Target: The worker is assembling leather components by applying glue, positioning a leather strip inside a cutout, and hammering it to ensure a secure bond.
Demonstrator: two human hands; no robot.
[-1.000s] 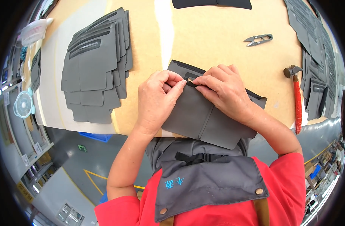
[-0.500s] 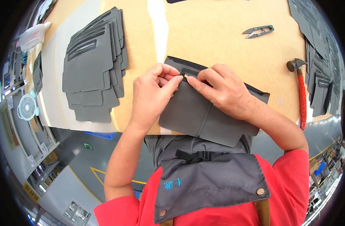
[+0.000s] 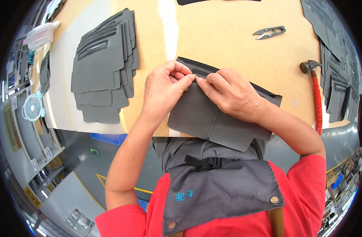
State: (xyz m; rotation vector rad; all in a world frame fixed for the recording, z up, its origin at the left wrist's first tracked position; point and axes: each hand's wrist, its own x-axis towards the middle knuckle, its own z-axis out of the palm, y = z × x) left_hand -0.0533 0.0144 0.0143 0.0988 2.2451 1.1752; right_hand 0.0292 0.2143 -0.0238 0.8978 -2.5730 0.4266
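Observation:
A dark grey sheet panel [image 3: 193,118] with a black-edged slot and a black far edge lies at a slant on the near side of the table, its near corner overhanging the edge. My left hand [image 3: 163,91] pinches thumb and forefinger together over the left end of the slot. Against those fingertips, my right hand [image 3: 238,96] is closed in a pinch too, its other fingers curled above the panel. A tiny spot of gold barely shows between the fingertips; what they hold is mostly hidden.
Similar grey panels lie in a fanned stack [image 3: 98,73] at left and in piles [image 3: 333,51] at far right. Thread snips [image 3: 270,32] lie beyond my right hand, and a red-handled hammer [image 3: 316,98] at right. A white basket [image 3: 41,35] and small fan [image 3: 33,107] stand at far left.
My fingertips have come closer together, covering the small gold-coloured piece that showed between them. The panel has hardly moved; the whole view has shifted slightly.

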